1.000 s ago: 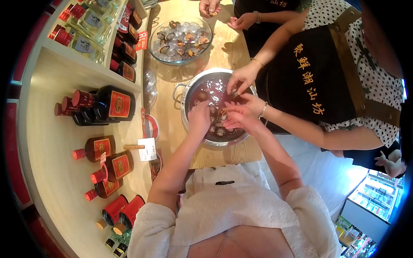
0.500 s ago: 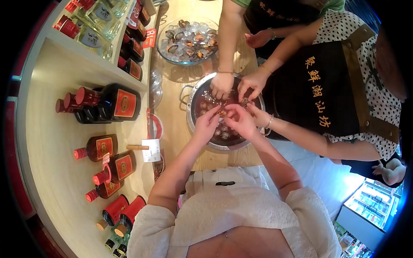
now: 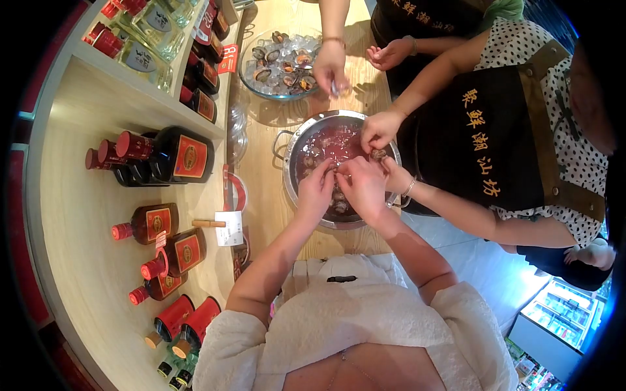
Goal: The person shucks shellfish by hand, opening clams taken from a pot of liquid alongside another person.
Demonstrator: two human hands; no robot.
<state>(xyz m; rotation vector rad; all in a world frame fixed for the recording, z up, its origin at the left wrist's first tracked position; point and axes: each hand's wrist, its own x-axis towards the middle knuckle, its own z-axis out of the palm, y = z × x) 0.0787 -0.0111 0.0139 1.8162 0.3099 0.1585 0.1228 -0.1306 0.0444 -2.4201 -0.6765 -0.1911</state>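
Over a round metal basin (image 3: 295, 203) of reddish water, my left hand (image 3: 315, 189) and my right hand (image 3: 362, 187) meet with fingers pinched together. Whatever lies between their fingertips is mostly hidden; a small shell seemed to be there. Several round clams (image 3: 340, 206) rest in the water below my hands. At the basin's right side a co-worker's two hands (image 3: 381, 132) hold a clam (image 3: 378, 154). Beyond the basin, another person's hand (image 3: 330, 67) holds a small blurred thing.
A glass bowl (image 3: 280, 95) of ice and opened clams stands at the back of the wooden table (image 3: 263, 227). Shelves with bottles (image 3: 186, 158) line the left side. A white card (image 3: 229, 229) juts out from them. Aproned people (image 3: 471, 140) stand at the right.
My hands have come together at the fingertips over the basin's middle. The other person's hand reached into the basin, then moved back beside the glass bowl. The view has shifted slightly.
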